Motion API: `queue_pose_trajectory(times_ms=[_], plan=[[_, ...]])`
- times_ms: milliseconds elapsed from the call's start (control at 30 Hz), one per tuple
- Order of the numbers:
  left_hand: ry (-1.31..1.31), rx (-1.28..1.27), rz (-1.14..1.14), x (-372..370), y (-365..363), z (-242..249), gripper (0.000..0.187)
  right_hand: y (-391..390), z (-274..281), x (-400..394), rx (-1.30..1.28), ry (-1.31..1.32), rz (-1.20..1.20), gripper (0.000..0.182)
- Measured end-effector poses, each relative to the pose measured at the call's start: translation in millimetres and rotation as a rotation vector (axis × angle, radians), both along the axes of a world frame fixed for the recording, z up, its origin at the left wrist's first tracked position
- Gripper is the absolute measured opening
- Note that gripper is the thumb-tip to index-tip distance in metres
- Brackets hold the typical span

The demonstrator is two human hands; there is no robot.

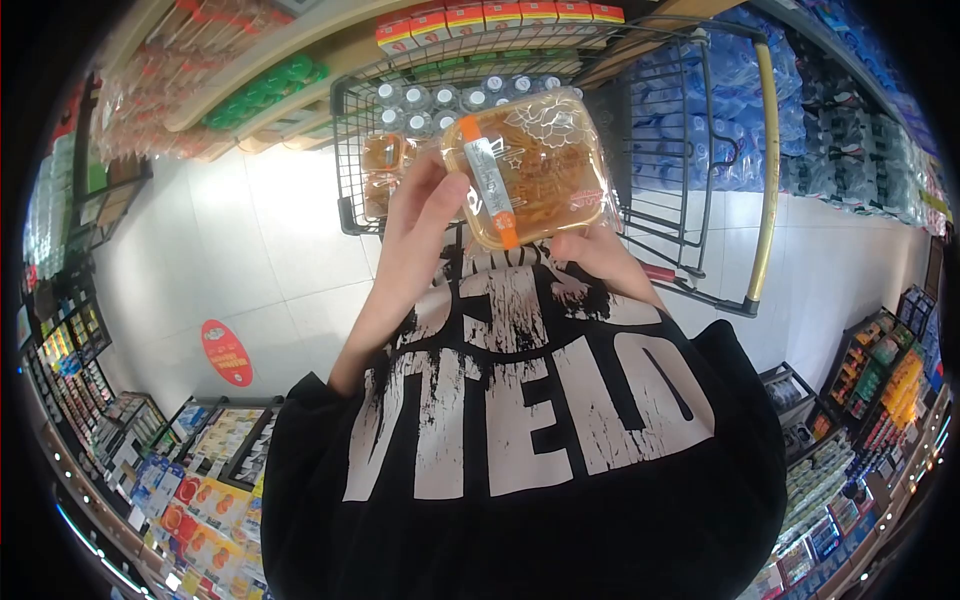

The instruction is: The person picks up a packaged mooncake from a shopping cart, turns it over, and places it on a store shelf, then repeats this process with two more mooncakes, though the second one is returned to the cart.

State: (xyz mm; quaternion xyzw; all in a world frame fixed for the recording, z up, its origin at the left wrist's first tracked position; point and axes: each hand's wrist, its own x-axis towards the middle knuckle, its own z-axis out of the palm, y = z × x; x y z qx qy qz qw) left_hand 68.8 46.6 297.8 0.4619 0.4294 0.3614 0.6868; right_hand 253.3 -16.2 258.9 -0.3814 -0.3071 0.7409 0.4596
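Observation:
Between my two hands is a square food package [545,165] with a clear, printed wrapper, an orange strip and a white label. Brownish food shows through its top. My left hand [425,200] grips its left side, thumb on the front face. At the lower right edge, my right hand [600,252] holds it with the thumb up front; its other fingers are hidden behind. Just beyond the package stands a black wire shopping cart [660,150]. Inside it are several clear bottles with white caps [445,98] and similar orange-brown packages [382,153].
A yellow cart handle [768,170] is at the right. Shelves with red-and-white boxes [465,22] run behind the cart. Stacked blue-wrapped bottle packs [665,140] stand at the right. A red oval sticker [227,352] lies on the pale tiled floor [200,240]. Product displays [215,500] line the lower left.

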Motion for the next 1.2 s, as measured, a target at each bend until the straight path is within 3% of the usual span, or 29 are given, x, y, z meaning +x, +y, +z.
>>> queue_pose_trajectory(times_ms=[267,433,1200], plan=[[0.031,-0.018,-0.019,-8,5,-7,0.034,0,-16,-10,0.125,0.015,-0.079,0.08],[-0.009,-0.051,0.017,-10,6,-4,0.036,4,-18,-12,0.15,-0.125,-0.035,0.078],[0.02,-0.112,-0.084,-19,26,-7,0.031,11,-29,-23,0.128,-0.157,-0.118,0.078]])
